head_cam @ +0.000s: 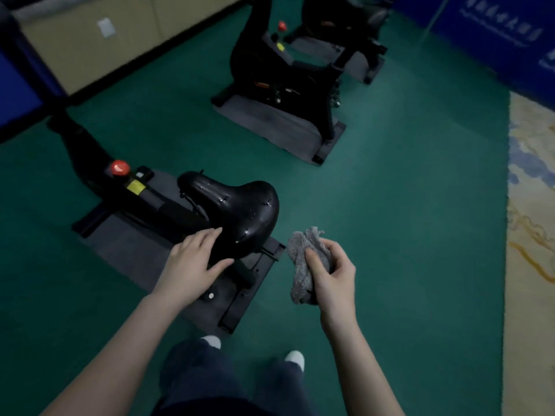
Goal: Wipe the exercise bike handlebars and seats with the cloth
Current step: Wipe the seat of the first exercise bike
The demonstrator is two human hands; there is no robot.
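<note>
The right hand [329, 274] holds a crumpled grey cloth [303, 262], thumb pressed across its front and fingers curled round the back, so the bunched fabric sticks up above the fist and hangs below it. Just to its left, not touching the cloth, is the black saddle [240, 211] of the nearest exercise bike [144, 199]. The left hand [195, 262] rests on the saddle's wide rear edge with fingers straight and spread, thumb along the underside rim. Small bright specks dot the saddle's glossy top.

Beyond the left hand, the bike frame carries a red knob [119, 168] and a yellow label [135, 187] whose print is too blurred to read. The bike stands on a grey mat [126, 250] over green flooring [390, 205]. Farther off from both hands stands a second black bike [282, 64] on its own mat. At the far right, blue panels [495, 34] bear white writing, smeared beyond reading.
</note>
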